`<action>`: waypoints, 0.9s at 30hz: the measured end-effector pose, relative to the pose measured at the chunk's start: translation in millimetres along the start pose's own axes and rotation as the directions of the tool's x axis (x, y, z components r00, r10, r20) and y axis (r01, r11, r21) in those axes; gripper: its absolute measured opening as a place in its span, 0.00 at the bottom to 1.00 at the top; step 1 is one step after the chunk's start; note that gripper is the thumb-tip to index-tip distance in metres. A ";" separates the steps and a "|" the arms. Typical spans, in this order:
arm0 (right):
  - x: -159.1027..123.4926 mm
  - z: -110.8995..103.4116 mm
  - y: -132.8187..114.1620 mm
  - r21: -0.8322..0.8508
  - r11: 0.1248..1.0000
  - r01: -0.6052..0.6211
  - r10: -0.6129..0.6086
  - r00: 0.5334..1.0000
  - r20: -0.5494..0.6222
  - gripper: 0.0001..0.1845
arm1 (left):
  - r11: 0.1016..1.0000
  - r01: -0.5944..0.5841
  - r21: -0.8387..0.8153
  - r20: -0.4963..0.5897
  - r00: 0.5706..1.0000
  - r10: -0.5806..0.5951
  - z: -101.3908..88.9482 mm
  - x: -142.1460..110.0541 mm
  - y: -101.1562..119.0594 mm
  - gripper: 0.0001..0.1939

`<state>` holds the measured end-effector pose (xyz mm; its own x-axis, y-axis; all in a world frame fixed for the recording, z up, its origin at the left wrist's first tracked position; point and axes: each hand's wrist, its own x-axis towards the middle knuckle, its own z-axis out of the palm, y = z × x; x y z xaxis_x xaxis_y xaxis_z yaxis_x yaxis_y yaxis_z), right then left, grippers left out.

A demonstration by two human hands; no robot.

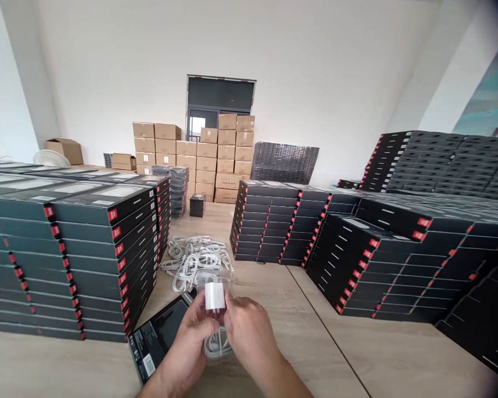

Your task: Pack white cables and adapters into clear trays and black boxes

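A white charger [214,296] with metal prongs sits in a clear plastic tray [226,279], in front of me. A coiled white cable [217,345] lies in the lower part of that tray. My left hand [195,330] is closed around the tray's left side, thumb across its front. On the opposite side my right hand [251,326] is closed with curled fingers against the tray's edge and the charger. Its fingertips are partly hidden. Under my left arm lies a flat black box [160,331] with a white label. A heap of white cables [197,257] lies just beyond my hands.
Tall stacks of black boxes with red tabs stand at the left [91,260] and right [357,265]. Farther back are a small black stack [197,205], brown cartons [207,165] and stacked dark trays [284,162]. A seam [326,331] crosses the wooden tabletop [282,309].
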<state>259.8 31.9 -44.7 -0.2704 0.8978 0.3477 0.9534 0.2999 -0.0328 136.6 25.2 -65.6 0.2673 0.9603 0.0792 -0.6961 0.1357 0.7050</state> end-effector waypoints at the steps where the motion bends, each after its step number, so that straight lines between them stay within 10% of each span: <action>1: 0.1 -1.8 -0.5 0.026 1.000 -0.001 0.000 1.000 0.016 0.24 | 1.000 0.004 -0.006 -0.011 1.000 -0.004 -0.5 0.0 1.2 0.24; 17: -13.0 12.2 13.5 0.578 0.813 -0.068 0.044 0.998 0.055 0.43 | 0.966 0.060 -0.253 0.001 0.998 -0.062 -18.8 7.5 -0.3 0.28; 27: -11.5 21.1 20.6 0.578 0.814 0.063 0.011 0.992 -0.124 0.27 | 0.945 0.068 -0.320 -0.023 0.997 -0.079 -17.8 7.1 -1.8 0.33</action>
<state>279.7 34.6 -69.1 -0.2415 0.8540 0.4609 0.6816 0.4874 -0.5458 127.9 36.1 -78.9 0.3064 0.9519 0.0069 -0.8530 0.2714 0.4458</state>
